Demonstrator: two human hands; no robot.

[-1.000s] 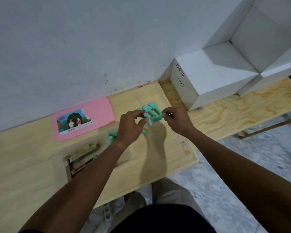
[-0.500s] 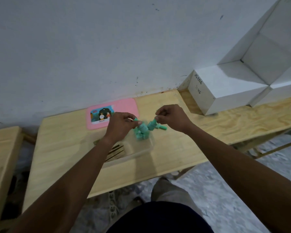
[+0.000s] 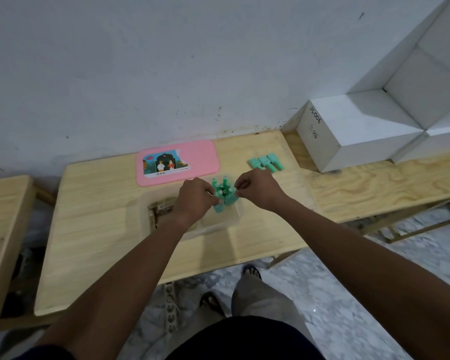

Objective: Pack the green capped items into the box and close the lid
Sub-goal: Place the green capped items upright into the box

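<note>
Both hands meet over a clear box (image 3: pixel 218 222) on the wooden worktop (image 3: pixel 96 229). The left hand (image 3: pixel 195 198) and right hand (image 3: pixel 257 189) each have a closed grip pinching a cluster of green capped items (image 3: pixel 222 193) standing inside the box; their number cannot be told. 3 more green items (image 3: pixel 265 162) lie apart beside the right hand. 1 pink lid (image 3: pixel 178 162) lies behind the box.

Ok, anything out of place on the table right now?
Yes: a few green capped items lie loose on the table, apart from the bunch both hands hold over the clear box.
</note>
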